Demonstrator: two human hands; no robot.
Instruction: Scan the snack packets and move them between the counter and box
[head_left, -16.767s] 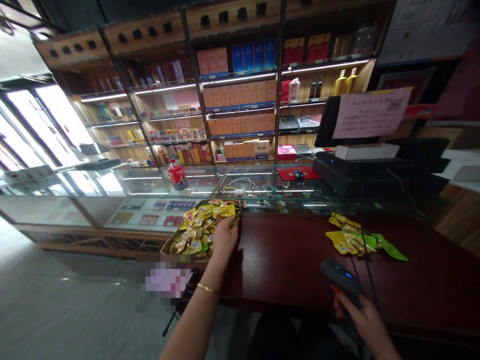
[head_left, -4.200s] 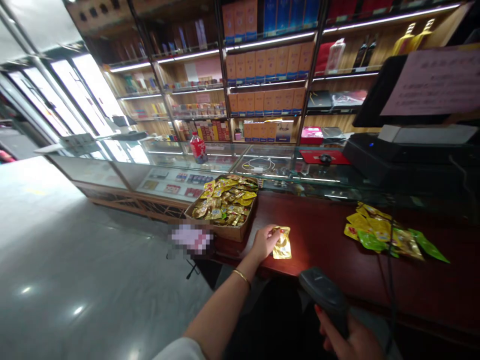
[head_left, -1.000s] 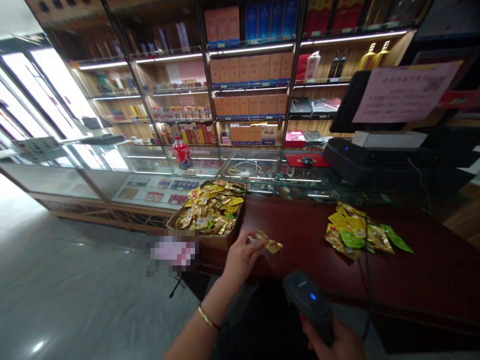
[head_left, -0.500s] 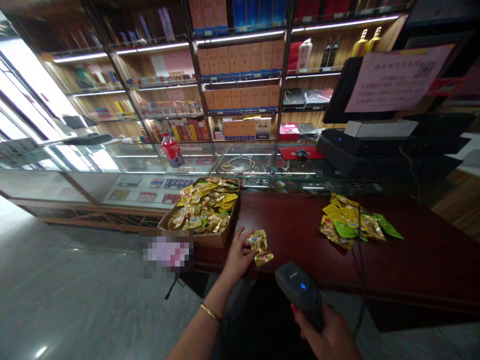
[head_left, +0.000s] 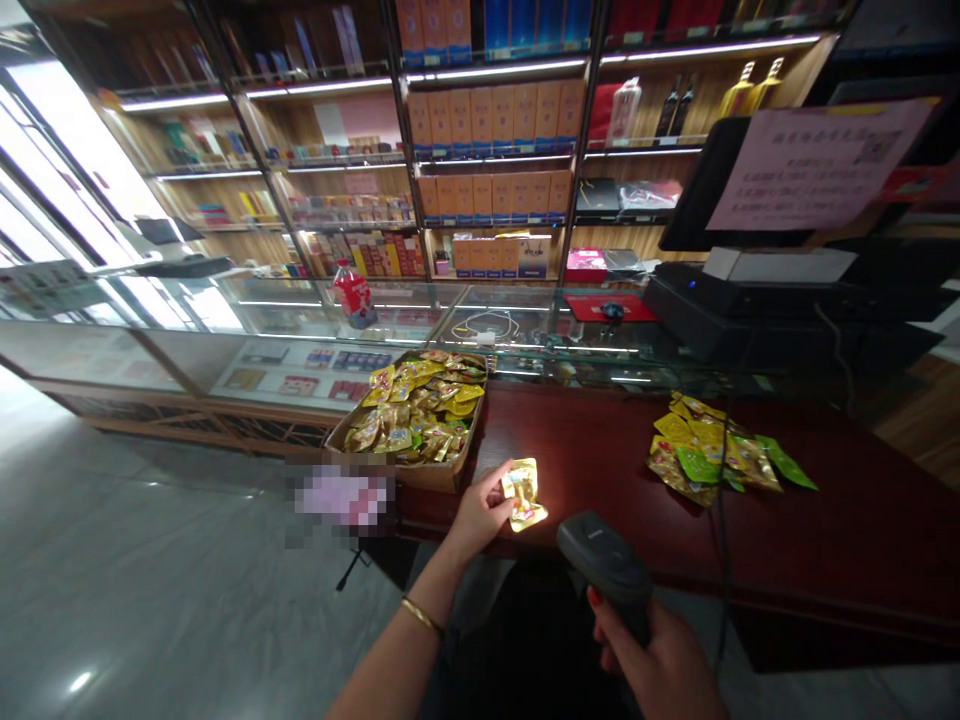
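Observation:
Between the thumb and fingers of my left hand (head_left: pixel 480 515) is a small gold foil snack packet (head_left: pixel 525 496), lit brightly at the edge of the dark red table. My right hand (head_left: pixel 660 650) is wrapped around a black barcode scanner (head_left: pixel 606 562), whose head points toward the packet from the right. Just beyond my left hand stands a cardboard box (head_left: pixel 442 476) heaped with gold, yellow and green packets (head_left: pixel 416 405). A loose pile of similar packets (head_left: pixel 705 445) lies on the table to the right, with the scanner's cable (head_left: pixel 724 480) passing in front of it.
Behind the table runs a glass display counter (head_left: pixel 292 300) bearing a red-labelled bottle (head_left: pixel 352 292), a white cable (head_left: pixel 484 328) and a mouse (head_left: pixel 613 311) on a red mat. A monitor (head_left: pixel 694 190) with a pink sheet stands at right. Shelves (head_left: pixel 495 160) of boxed goods line the wall.
The scanner's light now shines on the gold packet, and the blue light on the scanner's top no longer shows. My left fingers have closed in on the packet's edge.

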